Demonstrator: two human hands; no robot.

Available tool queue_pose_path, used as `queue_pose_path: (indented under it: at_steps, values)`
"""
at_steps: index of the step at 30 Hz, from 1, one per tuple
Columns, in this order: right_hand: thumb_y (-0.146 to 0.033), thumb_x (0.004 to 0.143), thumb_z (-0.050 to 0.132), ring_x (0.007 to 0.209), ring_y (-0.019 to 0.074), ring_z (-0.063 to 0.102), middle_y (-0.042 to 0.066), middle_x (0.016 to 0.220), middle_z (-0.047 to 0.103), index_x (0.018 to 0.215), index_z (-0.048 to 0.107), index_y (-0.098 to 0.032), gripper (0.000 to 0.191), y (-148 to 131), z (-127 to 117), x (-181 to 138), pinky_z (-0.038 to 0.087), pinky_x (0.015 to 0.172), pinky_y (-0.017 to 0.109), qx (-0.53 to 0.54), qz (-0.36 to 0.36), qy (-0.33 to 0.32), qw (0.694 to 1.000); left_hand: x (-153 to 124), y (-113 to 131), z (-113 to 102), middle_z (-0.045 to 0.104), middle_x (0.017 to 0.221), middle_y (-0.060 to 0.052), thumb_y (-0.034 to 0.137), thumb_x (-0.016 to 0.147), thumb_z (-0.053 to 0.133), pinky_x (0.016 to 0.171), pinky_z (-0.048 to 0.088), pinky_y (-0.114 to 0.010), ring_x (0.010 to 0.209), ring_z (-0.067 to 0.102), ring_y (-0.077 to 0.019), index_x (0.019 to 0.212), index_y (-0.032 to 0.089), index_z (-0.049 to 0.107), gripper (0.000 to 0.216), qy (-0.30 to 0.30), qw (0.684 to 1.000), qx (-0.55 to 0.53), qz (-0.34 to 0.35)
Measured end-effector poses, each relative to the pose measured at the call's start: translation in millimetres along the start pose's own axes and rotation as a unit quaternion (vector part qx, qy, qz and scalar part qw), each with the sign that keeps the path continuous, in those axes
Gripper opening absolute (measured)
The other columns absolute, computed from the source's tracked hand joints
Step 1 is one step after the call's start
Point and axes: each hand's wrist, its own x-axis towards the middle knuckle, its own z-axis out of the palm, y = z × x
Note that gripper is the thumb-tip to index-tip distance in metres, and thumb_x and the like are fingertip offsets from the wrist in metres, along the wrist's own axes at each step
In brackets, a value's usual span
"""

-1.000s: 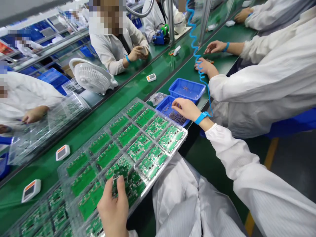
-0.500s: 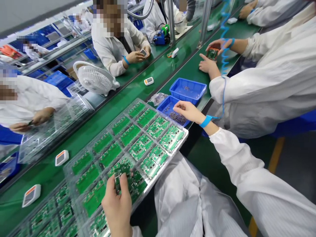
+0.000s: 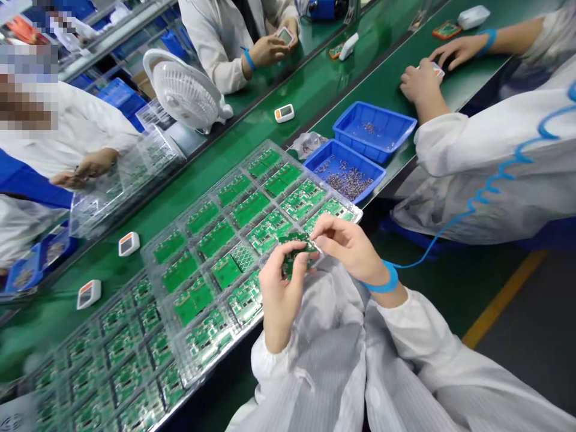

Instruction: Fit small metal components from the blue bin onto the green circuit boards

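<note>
My left hand grips a small green circuit board above the near edge of a clear plastic tray. The tray holds several green circuit boards in its pockets. My right hand meets the held board from the right, its fingers pinched together at the board's edge; what they pinch is too small to make out. A blue wrist strap with a coiled cord is on my right wrist. Behind the tray, a blue bin holds small dark parts.
A second blue bin stands further back. A white fan and small white-and-orange devices sit on the green belt. Another tray of boards lies at the lower left. Other people in white coats work on the right, the left and across.
My left hand lifted a board out of the tray toward my lap. My right hand left the blue bin and came to the board. The camera view shifted down.
</note>
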Motion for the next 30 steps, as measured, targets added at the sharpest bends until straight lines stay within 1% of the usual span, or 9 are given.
queue_pose_path:
  at_steps: [2,6,10,13,16,19,22,26,30]
  values:
    - [-0.062,0.096,0.093,0.083,0.0212,0.063,0.003,0.093,0.067,0.097,0.081,-0.029,0.035,11.6,8.1,-10.5,0.062,0.077,0.038,0.016,0.013,0.028,0.999,-1.7,-0.8,0.9,0.085,0.112,-0.006,0.054,0.115,0.071,0.062,0.066,-0.024,0.088,0.086,-0.0195,0.118,0.023,0.081,0.033,-0.003,1.000,0.013,0.010]
    - [-0.064,0.093,0.096,0.078,0.0192,0.060,0.001,0.087,0.065,0.099,0.080,-0.029,0.039,35.2,18.8,-26.4,0.060,0.075,0.036,0.076,0.041,0.086,0.992,-7.8,-10.0,-2.1,0.085,0.115,-0.007,0.048,0.115,0.073,0.069,0.065,-0.025,0.082,0.084,-0.0165,0.121,0.023,0.080,0.027,0.009,0.997,0.067,0.033]
    - [-0.064,0.090,0.099,0.068,0.0152,0.053,-0.002,0.081,0.062,0.100,0.080,-0.028,0.042,45.4,23.8,-34.6,0.055,0.069,0.033,0.117,0.062,0.133,0.982,-11.2,-16.6,-3.9,0.086,0.109,-0.005,0.046,0.115,0.074,0.081,0.068,-0.030,0.081,0.083,-0.0162,0.120,0.023,0.080,0.024,0.038,0.986,0.123,0.103]
    - [-0.063,0.088,0.101,0.068,0.0145,0.055,-0.003,0.079,0.063,0.099,0.080,-0.027,0.043,43.0,28.5,-36.5,0.053,0.067,0.031,0.153,0.075,0.122,0.978,-10.4,-17.5,-3.9,0.087,0.101,-0.005,0.045,0.116,0.074,0.097,0.070,-0.037,0.087,0.085,-0.0183,0.112,0.022,0.081,0.024,0.070,0.963,0.187,0.181]
    - [-0.061,0.086,0.103,0.068,0.0134,0.056,-0.003,0.080,0.064,0.098,0.080,-0.026,0.043,38.9,35.2,-37.2,0.053,0.066,0.029,0.198,0.085,0.107,0.971,-8.7,-19.1,-3.9,0.089,0.104,-0.005,0.037,0.116,0.074,0.105,0.069,-0.038,0.091,0.086,-0.0179,0.115,0.023,0.082,0.017,0.082,0.943,0.215,0.243]
    - [-0.059,0.085,0.104,0.067,0.0132,0.055,-0.003,0.079,0.064,0.097,0.079,-0.026,0.044,37.7,40.0,-37.9,0.054,0.066,0.029,0.236,0.100,0.101,0.962,-8.3,-21.9,-4.9,0.090,0.108,-0.005,0.031,0.116,0.075,0.094,0.068,-0.032,0.092,0.086,-0.0170,0.120,0.024,0.084,0.012,0.079,0.936,0.218,0.266]
    - [-0.057,0.087,0.103,0.068,0.0138,0.057,-0.004,0.075,0.062,0.099,0.077,-0.025,0.043,39.1,40.7,-39.0,0.056,0.068,0.029,0.255,0.108,0.091,0.957,-8.8,-23.6,-6.2,0.088,0.104,-0.005,0.037,0.117,0.073,0.078,0.063,-0.029,0.081,0.082,-0.0158,0.116,0.026,0.088,0.019,0.094,0.931,0.249,0.252]
    - [-0.057,0.094,0.098,0.070,0.0141,0.063,-0.004,0.077,0.065,0.102,0.074,-0.025,0.041,43.2,37.3,-40.9,0.061,0.073,0.029,0.234,0.100,0.066,0.965,-8.7,-23.6,-6.5,0.088,0.104,-0.006,0.035,0.119,0.069,0.078,0.062,-0.028,0.078,0.079,-0.0145,0.114,0.025,0.088,0.023,0.099,0.926,0.264,0.250]
    - [-0.059,0.100,0.093,0.086,0.0173,0.074,0.002,0.101,0.076,0.112,0.076,-0.026,0.039,49.5,30.5,-42.3,0.069,0.081,0.032,0.090,0.018,0.074,0.993,-7.0,-22.3,-6.5,0.089,0.102,-0.003,0.027,0.119,0.068,0.102,0.065,-0.036,0.083,0.082,-0.0161,0.112,0.024,0.084,0.017,0.092,0.922,0.258,0.273]
